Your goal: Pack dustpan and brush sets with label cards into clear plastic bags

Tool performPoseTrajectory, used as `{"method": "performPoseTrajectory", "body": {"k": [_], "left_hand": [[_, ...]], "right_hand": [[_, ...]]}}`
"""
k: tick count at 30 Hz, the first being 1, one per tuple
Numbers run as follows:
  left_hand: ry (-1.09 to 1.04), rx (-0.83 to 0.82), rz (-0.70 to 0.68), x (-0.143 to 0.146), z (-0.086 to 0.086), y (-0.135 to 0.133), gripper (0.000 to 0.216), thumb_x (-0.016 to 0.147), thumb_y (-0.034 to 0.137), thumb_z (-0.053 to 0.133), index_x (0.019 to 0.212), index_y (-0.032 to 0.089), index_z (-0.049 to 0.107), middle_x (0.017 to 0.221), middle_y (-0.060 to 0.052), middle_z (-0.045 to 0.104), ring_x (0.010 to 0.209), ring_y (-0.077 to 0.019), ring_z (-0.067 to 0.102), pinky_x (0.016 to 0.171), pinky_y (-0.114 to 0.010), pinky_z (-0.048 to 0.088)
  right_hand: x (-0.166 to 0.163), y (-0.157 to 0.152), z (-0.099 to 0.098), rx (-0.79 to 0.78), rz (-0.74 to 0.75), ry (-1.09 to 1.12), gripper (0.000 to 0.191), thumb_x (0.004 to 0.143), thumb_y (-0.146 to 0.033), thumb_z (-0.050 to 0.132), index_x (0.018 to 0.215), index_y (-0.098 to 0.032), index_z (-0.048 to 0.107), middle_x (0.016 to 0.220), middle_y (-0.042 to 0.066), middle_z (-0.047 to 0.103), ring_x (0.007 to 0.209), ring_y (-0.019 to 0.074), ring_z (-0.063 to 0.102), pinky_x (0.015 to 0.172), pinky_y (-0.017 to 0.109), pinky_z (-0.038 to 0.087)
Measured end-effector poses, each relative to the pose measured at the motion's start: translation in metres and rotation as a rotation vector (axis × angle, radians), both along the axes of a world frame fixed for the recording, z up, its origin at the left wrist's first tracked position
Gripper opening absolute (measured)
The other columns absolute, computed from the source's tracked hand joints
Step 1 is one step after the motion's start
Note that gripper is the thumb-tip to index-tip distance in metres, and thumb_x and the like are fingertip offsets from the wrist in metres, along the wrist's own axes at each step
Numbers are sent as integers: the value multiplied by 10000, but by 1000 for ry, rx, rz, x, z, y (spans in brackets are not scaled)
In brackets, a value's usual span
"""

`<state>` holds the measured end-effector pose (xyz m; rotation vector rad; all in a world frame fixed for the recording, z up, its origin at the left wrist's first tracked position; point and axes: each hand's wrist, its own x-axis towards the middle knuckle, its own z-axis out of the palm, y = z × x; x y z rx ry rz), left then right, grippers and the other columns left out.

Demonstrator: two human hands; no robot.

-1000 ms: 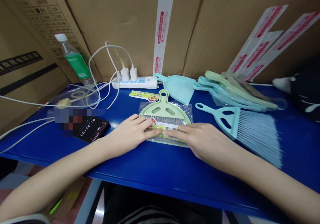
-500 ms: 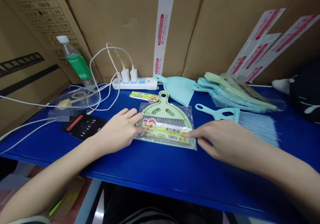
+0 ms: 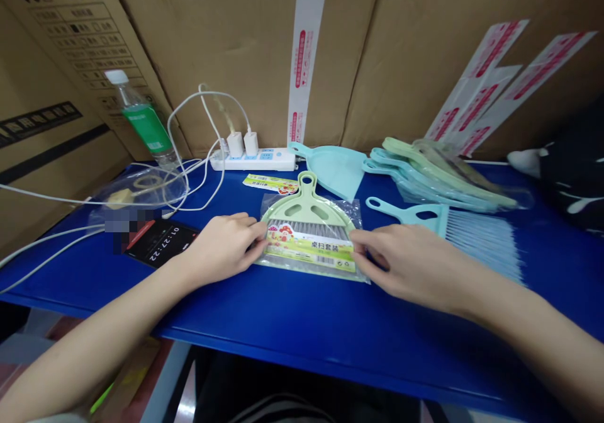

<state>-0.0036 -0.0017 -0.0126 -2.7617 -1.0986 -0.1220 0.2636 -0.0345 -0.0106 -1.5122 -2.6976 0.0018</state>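
A green dustpan and brush set [image 3: 309, 212] lies flat in a clear plastic bag in front of me, its handle pointing away. A printed yellow-and-white card [image 3: 306, 247] shows across its grey bristles. My left hand [image 3: 231, 247] is closed with fingertips and thumb at the bag's left edge. Opposite it, my right hand [image 3: 401, 256] pinches the right edge between thumb and fingers. Just beyond my right hand is a loose light-blue brush [image 3: 481, 237], its handle toward the set. Behind the set rests a light-blue dustpan [image 3: 335, 168].
Several bagged dustpan sets [image 3: 438, 174] are piled at the back right. A loose card [image 3: 268, 182] lies near a power strip [image 3: 264, 158] with white cables. At left are a phone [image 3: 163, 243] and a bottle [image 3: 148, 127]. Cardboard boxes [image 3: 236, 45] wall the blue table's [image 3: 302, 328] back.
My right hand's extended index finger has come off the card to the bag's right edge. My left index finger has also drawn back from the card to the left edge.
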Motion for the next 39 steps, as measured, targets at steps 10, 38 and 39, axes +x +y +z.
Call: {"method": "performPoseTrajectory", "body": {"k": [10,38,39], "left_hand": [[-213,-229,47,-4,-9,6,62,870,166,388,866,201,439,553,76,474,483,-118,479,491,-223,335],[-280,-261,-56,-4,-5,4,218,809,149,360,654,221,224,564,63,345,484,-92,319,492,-223,240],[-274,-265,-55,-4,-4,4,218,808,148,362,654,221,227,564,63,347,484,-92,323,492,-223,244]], "right_hand": [[-1,7,-9,-167,-128,232,181,759,-108,458,738,-247,344,487,-74,498,437,119,462,451,232,258],[3,9,-11,-240,-52,397,250,716,-38,427,657,-246,301,488,-91,387,437,88,357,445,213,269],[3,8,-10,-237,-60,385,253,714,-39,429,653,-246,297,488,-90,390,438,88,358,444,213,267]]}}
